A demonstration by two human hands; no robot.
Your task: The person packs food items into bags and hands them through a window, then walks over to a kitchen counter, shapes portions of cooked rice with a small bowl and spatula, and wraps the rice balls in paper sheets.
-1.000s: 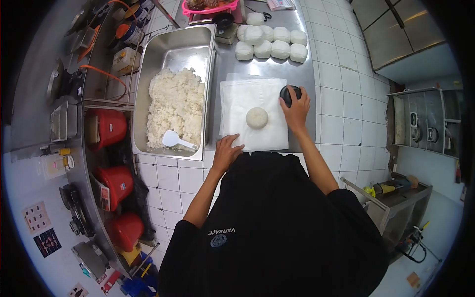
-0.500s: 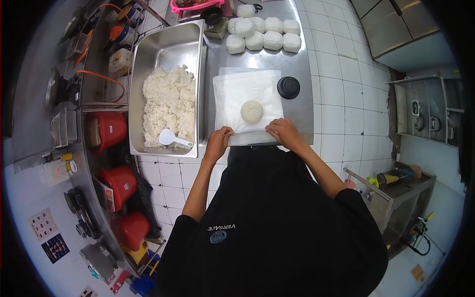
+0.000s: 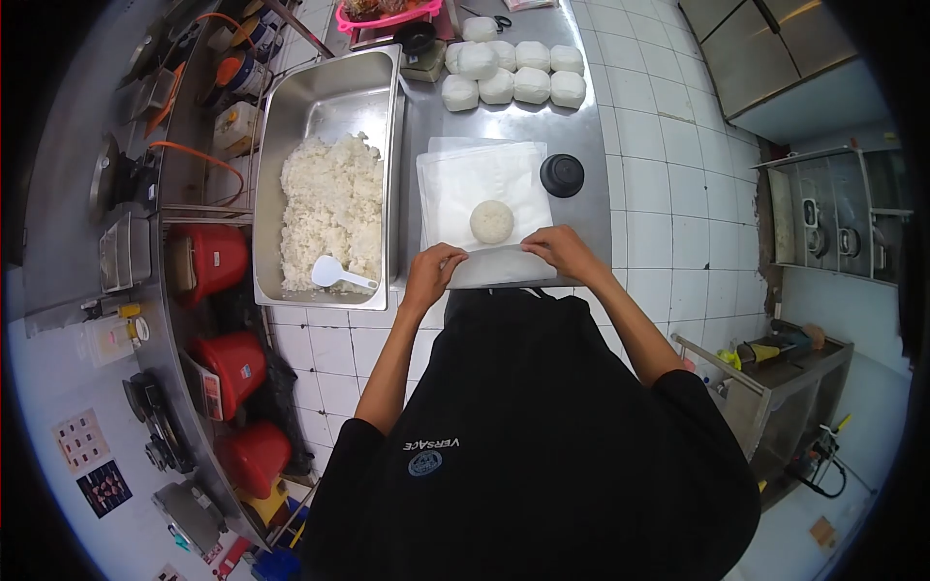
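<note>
A round, flattened mound of rice (image 3: 492,222) lies on a stack of white paper sheets (image 3: 450,179) on the steel table. My left hand (image 3: 434,274) pinches the near left edge of the top sheet. At the near right edge, my right hand (image 3: 564,254) pinches the same sheet. Between both hands the near edge is lifted and bent toward the rice. A black bowl (image 3: 562,175) stands just right of the stack, touched by neither hand.
Left of the paper is a deep steel tray (image 3: 395,145) of loose rice (image 3: 332,208) with a white paddle (image 3: 341,274). Several white wrapped bundles (image 3: 532,85) sit at the back, one atop others. Scissors (image 3: 502,21) and a pink basket (image 3: 392,17) lie farther off.
My right hand has let go of the black bowl and moved left to the paper's near edge. My left hand has taken hold of that edge too, and it has come up toward the rice.
</note>
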